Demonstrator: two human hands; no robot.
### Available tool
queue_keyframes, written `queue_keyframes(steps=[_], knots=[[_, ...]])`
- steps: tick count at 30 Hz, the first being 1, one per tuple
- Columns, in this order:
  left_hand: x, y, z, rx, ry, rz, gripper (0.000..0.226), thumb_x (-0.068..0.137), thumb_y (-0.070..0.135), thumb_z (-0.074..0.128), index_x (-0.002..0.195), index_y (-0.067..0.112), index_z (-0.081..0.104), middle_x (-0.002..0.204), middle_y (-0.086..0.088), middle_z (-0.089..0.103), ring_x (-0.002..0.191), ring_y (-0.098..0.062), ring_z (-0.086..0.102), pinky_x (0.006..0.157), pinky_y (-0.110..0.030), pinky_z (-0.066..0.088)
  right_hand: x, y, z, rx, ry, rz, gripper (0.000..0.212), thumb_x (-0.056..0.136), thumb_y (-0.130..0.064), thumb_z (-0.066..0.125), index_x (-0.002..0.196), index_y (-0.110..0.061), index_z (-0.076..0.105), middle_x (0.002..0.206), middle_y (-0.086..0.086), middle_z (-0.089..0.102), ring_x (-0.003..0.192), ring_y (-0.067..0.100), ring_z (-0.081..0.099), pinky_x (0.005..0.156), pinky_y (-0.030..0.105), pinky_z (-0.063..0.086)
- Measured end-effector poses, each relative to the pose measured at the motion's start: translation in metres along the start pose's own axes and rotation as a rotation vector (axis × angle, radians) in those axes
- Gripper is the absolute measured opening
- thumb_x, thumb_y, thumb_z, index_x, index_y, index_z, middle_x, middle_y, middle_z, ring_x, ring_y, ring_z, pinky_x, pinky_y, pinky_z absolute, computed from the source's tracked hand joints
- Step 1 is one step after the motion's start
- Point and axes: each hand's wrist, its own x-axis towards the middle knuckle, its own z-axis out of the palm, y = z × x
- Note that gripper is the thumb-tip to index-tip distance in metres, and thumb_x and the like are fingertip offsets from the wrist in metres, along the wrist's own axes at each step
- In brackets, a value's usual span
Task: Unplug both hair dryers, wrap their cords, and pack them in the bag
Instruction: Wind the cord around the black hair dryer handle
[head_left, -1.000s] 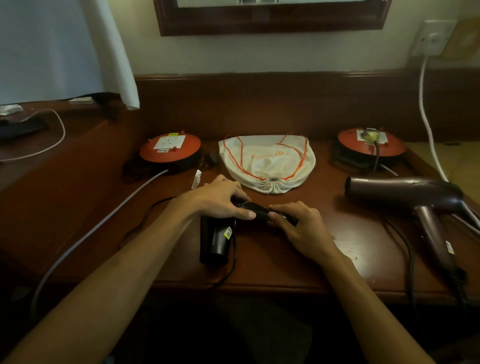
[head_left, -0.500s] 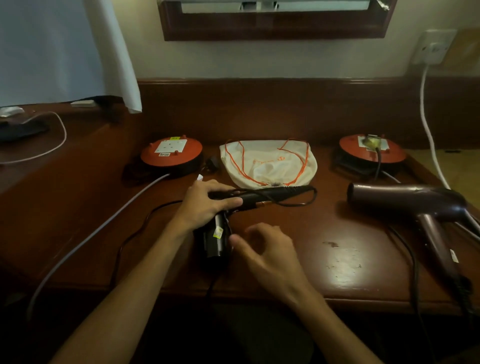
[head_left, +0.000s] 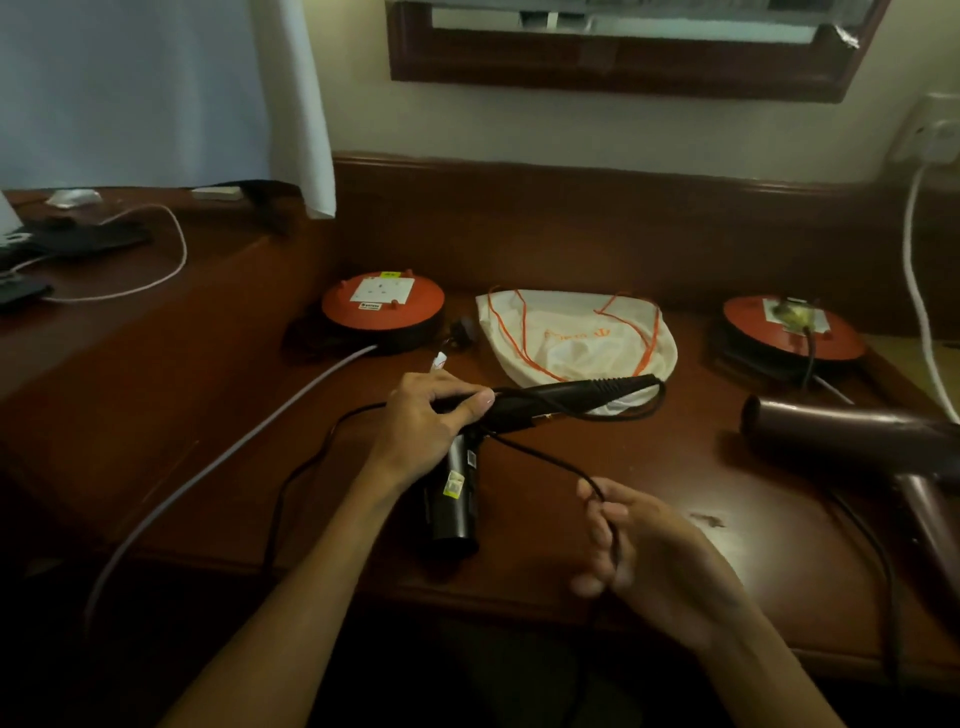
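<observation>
Lying on the wooden desk (head_left: 519, 566), the black hair dryer (head_left: 454, 499) had its barrel pointing toward the desk's near edge and its handle stretched out to the right, toward the white drawstring bag (head_left: 576, 332). Left hand (head_left: 421, 426) gripped the dryer where handle met barrel, fingers curled over the top, thumb against the handle. Black cord (head_left: 545, 457) left the handle's tip, looped back along the handle, then ran down to the right hand (head_left: 654, 561). Right hand pinched that cord between thumb and fingers, palm turned left, nearer the desk's front edge than the dryer; the cord passed through the fingers and dropped below the edge.

Bag lay flat just behind the dryer's handle, orange strings across its top. Unplugged black plug (head_left: 462, 330) sat left of the bag, beside the left orange cable reel (head_left: 384, 312), behind the dryer. Grey cable (head_left: 249, 452) ran from that reel forward and off the desk, left of the dryer. Right orange cable reel (head_left: 789, 332) stood right of the bag, a plug seated in its socket. Second, maroon hair dryer (head_left: 857, 441) lay well right of the black one, nozzle facing it, handle toward the front edge. White cable (head_left: 919, 291) hung from a wall socket (head_left: 935, 130) behind it.
</observation>
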Motion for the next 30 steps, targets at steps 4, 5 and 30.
queue_keyframes(steps=[4,5,30], knots=[[-0.002,-0.003,-0.004,-0.078,0.047,-0.036,0.013,0.088,0.02,0.075,0.096,0.012,0.082,0.089,0.005,0.074,0.092,-0.007,0.066,0.087,-0.021,0.049,-0.009,-0.009,-0.008,-0.243,0.03,0.126,0.032,0.083,-0.011,0.074,0.11,0.006,0.068,0.094,0.024,0.067,0.045,0.015,0.056,0.043,0.021,0.047],[-0.001,-0.004,-0.006,-0.116,0.047,-0.053,0.013,0.089,0.019,0.075,0.096,0.011,0.081,0.088,0.004,0.074,0.09,-0.012,0.068,0.088,-0.027,0.051,-0.01,-0.013,-0.01,-0.302,0.055,0.156,0.029,0.082,-0.01,0.074,0.106,0.006,0.07,0.094,0.026,0.067,0.048,0.016,0.057,0.046,0.021,0.048],[-0.029,0.014,0.015,0.266,-0.141,0.108,0.031,0.089,0.048,0.058,0.11,0.034,0.076,0.098,0.023,0.065,0.11,-0.005,0.047,0.098,-0.041,0.039,0.114,-0.105,0.001,-1.496,0.39,0.13,0.026,0.093,-0.029,0.069,0.084,-0.005,0.074,0.074,0.014,0.064,0.061,0.019,0.053,0.049,0.023,0.041]])
